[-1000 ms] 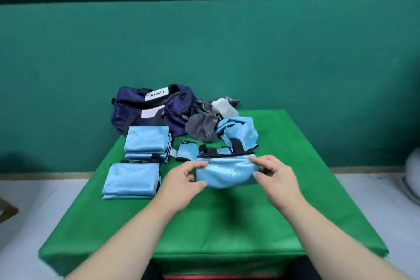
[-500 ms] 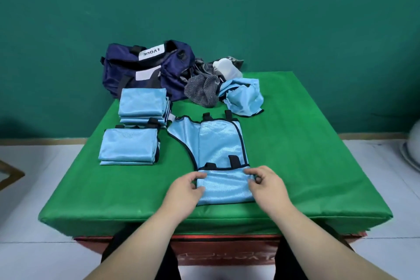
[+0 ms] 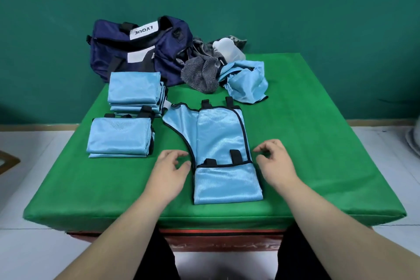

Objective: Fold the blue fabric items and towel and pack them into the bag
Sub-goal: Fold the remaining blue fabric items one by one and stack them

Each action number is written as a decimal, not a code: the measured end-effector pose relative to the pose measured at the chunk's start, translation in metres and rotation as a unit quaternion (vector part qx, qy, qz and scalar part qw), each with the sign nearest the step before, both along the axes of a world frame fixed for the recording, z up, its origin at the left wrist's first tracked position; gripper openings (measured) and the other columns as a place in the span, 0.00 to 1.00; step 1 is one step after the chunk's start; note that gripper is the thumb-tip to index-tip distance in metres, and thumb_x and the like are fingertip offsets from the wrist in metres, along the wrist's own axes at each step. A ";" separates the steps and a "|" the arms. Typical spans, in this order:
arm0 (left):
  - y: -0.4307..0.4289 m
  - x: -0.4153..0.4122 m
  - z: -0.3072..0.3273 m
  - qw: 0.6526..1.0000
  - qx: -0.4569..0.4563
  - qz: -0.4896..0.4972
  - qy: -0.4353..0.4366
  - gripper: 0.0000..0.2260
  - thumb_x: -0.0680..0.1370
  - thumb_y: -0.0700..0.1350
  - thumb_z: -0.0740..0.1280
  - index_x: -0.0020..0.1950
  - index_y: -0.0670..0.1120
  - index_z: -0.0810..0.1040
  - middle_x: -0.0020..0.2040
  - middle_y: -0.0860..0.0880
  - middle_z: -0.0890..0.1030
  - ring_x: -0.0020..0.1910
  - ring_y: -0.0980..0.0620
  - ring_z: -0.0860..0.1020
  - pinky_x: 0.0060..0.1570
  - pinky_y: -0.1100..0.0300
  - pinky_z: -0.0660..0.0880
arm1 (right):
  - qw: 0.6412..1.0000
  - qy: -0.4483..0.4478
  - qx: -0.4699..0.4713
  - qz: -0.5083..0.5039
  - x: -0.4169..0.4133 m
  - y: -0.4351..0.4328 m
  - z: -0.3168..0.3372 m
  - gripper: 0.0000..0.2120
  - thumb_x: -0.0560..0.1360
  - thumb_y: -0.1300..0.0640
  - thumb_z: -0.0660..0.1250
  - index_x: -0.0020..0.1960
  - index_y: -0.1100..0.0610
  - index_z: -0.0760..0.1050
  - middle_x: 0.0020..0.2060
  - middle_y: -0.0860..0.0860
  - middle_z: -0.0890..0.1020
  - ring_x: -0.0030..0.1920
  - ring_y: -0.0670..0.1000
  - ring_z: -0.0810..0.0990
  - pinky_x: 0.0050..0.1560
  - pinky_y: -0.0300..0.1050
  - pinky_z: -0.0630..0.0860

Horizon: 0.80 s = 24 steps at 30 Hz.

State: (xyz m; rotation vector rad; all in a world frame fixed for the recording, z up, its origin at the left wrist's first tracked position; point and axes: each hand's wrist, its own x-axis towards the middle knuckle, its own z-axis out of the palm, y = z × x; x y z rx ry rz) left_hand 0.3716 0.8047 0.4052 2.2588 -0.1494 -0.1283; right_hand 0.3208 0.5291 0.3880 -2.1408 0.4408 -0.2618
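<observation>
Currently, two folded stacks lie centre-left; left hand and right hand, relaxed, empty, flank the half-folded vest (towel, crumpled vest, bag pending).

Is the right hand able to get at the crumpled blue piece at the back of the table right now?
Probably yes. The right hand is empty, and only bare green table lies between it and the crumpled blue piece; the gray towel sits beside it, not over it.

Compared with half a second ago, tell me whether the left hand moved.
Yes. The left hand released the blue vest and shifted left, toward the folded pile.
</observation>
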 end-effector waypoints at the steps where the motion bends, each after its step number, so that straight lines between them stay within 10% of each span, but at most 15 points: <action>1: 0.000 0.006 0.001 1.000 0.014 -0.004 0.003 0.11 0.80 0.49 0.66 0.62 0.52 0.77 0.60 0.54 0.71 0.48 0.60 0.74 0.46 0.67 0.70 | 1.000 0.006 -0.011 0.007 0.009 -0.004 0.000 0.08 0.75 0.65 0.66 0.46 0.53 0.79 0.49 0.47 0.74 0.47 0.45 0.76 0.48 0.31 0.70; 9: -0.015 0.062 0.005 0.995 0.042 0.054 0.070 0.21 0.80 0.52 0.64 0.73 0.51 0.70 0.69 0.49 0.67 0.34 0.54 0.77 0.30 0.63 0.69 | 0.988 0.034 -0.151 0.027 0.054 -0.024 -0.017 0.04 0.77 0.56 0.65 0.50 0.52 0.79 0.48 0.45 0.74 0.54 0.47 0.68 0.63 0.48 0.70; 19: -0.050 0.136 0.008 0.970 0.067 0.168 0.161 0.30 0.79 0.52 0.59 0.79 0.46 0.58 0.78 0.48 0.54 0.56 0.42 0.72 0.50 0.52 0.67 | 0.983 0.010 -0.182 0.023 0.056 -0.024 -0.028 0.04 0.75 0.53 0.64 0.43 0.49 0.77 0.44 0.44 0.75 0.52 0.48 0.68 0.58 0.48 0.69; 24: -0.046 0.145 0.000 0.977 0.106 0.131 0.130 0.26 0.77 0.49 0.60 0.75 0.42 0.66 0.70 0.43 0.69 0.44 0.45 0.76 0.42 0.55 0.72 | 0.983 0.001 -0.180 0.024 0.056 -0.024 -0.030 0.04 0.74 0.52 0.65 0.43 0.49 0.78 0.43 0.43 0.74 0.52 0.48 0.68 0.58 0.48 0.69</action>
